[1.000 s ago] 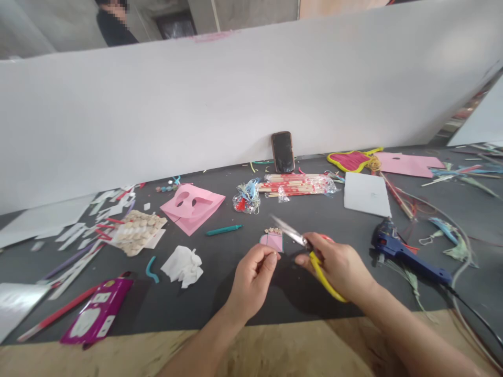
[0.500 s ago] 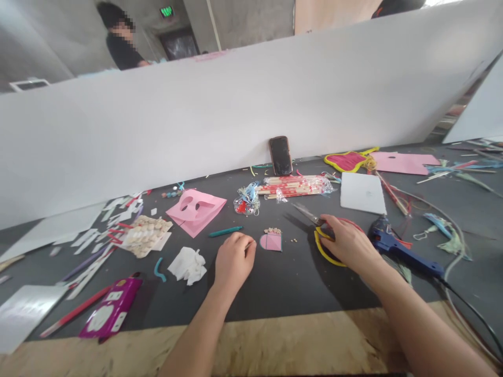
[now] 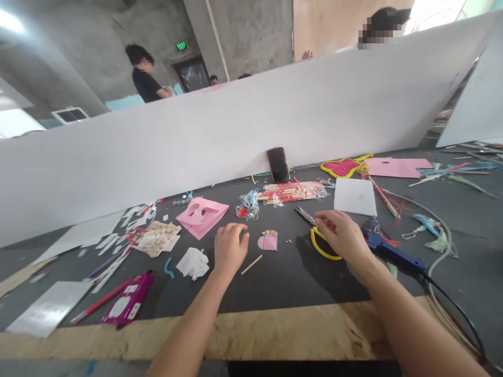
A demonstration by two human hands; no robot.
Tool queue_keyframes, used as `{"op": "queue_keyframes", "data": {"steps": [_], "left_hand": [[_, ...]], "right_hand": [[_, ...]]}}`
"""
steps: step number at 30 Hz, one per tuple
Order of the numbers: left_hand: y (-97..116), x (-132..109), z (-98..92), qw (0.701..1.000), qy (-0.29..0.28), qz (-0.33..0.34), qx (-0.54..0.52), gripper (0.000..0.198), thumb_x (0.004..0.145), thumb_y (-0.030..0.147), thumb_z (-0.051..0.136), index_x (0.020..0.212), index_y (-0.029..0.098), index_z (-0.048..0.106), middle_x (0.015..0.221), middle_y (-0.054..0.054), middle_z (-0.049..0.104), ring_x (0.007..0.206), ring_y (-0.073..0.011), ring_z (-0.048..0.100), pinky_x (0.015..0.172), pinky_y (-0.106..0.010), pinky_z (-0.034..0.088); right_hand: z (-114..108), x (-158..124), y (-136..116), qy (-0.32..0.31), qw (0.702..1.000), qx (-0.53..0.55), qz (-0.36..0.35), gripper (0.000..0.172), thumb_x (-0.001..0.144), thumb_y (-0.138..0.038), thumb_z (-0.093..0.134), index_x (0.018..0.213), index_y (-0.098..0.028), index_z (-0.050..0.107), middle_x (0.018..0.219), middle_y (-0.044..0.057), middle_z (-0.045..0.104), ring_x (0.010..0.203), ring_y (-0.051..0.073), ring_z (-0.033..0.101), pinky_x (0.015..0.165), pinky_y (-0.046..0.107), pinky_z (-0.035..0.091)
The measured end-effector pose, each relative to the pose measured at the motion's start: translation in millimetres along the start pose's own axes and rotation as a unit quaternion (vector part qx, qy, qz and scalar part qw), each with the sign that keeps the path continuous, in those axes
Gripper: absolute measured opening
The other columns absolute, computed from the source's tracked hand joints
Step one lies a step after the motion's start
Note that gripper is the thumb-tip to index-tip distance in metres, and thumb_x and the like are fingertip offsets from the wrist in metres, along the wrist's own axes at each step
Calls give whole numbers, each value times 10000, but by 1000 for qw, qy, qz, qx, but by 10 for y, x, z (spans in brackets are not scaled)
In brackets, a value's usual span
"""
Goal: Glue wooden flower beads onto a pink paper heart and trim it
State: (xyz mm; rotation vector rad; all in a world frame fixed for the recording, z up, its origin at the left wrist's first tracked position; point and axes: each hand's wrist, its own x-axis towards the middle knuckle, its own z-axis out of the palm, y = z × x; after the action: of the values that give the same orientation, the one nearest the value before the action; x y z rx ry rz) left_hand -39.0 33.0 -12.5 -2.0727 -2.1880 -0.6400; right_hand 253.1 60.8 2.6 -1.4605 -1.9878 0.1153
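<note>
My left hand (image 3: 231, 248) hovers left of a small pink card piece (image 3: 268, 242), its thumb and fingers apart and empty. A thin wooden stick (image 3: 251, 264) lies on the dark tabletop just right of this hand. My right hand (image 3: 341, 233) has its fingers curled at the yellow-handled scissors (image 3: 323, 246); the blades point to the far left, and the hand covers part of the handles. Tiny beige pieces (image 3: 270, 232) line the card's far edge, with a few loose ones (image 3: 289, 241) beside it. A crumpled white tissue (image 3: 193, 263) is left of my left hand.
A blue glue gun (image 3: 393, 251) with its cord lies right of my right hand. Bundled sticks (image 3: 294, 192), a phone (image 3: 278, 164) and a white square (image 3: 354, 197) are farther back. A folded pink paper (image 3: 204, 214) and purple pack (image 3: 129, 299) lie left. A white partition (image 3: 196, 141) stands behind.
My left hand has let go of the stick, which now lies on the table, and its fingers have spread. My right hand has shifted over the scissors' handles. The head view has tilted up slightly.
</note>
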Motion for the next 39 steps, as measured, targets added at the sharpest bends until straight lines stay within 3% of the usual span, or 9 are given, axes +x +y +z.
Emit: {"op": "queue_keyframes", "data": {"steps": [7, 14, 22, 28, 31, 39], "left_hand": [[-29, 503, 169, 993, -48, -69, 85, 184, 824, 311, 555, 916, 249, 702, 1080, -73, 668, 1097, -313, 514, 870, -435, 422], [23, 656, 287, 988, -78, -87, 106, 262, 809, 433, 549, 829, 246, 731, 1040, -85, 681, 1030, -300, 564, 806, -391, 431], [193, 565, 227, 991, -72, -65, 90, 295, 873, 288, 438, 867, 205, 721, 1047, -114, 668, 982, -285, 591, 778, -387, 416], [654, 226, 164, 989, -123, 85, 13, 232, 880, 298, 474, 837, 272, 700, 1019, 8, 685, 1011, -194, 575, 871, -348, 343], [819, 122, 185, 983, -139, 120, -8, 231, 883, 289, 483, 807, 274, 701, 987, 13, 692, 980, -191, 572, 865, -358, 322], [878, 165, 277, 978, -160, 131, -18, 260, 884, 240, 481, 818, 294, 727, 998, 1, 697, 983, -221, 572, 845, -384, 321]], "right_hand": [[20, -66, -183, 33, 989, 139, -46, 195, 897, -291, 472, 912, -211, 649, 845, 44, 657, 670, 155, 595, 615, 251, 464], [-50, -70, -187, 53, 982, 178, -28, 181, 890, -260, 471, 890, -211, 645, 803, 41, 653, 649, 158, 591, 611, 254, 454], [-66, -74, -209, 55, 979, 194, -27, 164, 870, -221, 491, 884, -206, 654, 789, 30, 653, 688, 156, 602, 636, 244, 446], [-20, -76, -205, 50, 979, 196, -32, 169, 872, -224, 489, 886, -200, 656, 814, 42, 666, 713, 163, 616, 660, 248, 456], [17, -85, -202, 43, 979, 195, -37, 171, 870, -219, 483, 890, -208, 653, 852, 48, 683, 764, 174, 634, 702, 259, 471], [22, -80, -181, 40, 981, 184, -33, 176, 865, -221, 480, 901, -213, 652, 861, 50, 698, 771, 182, 644, 697, 267, 473]]}}
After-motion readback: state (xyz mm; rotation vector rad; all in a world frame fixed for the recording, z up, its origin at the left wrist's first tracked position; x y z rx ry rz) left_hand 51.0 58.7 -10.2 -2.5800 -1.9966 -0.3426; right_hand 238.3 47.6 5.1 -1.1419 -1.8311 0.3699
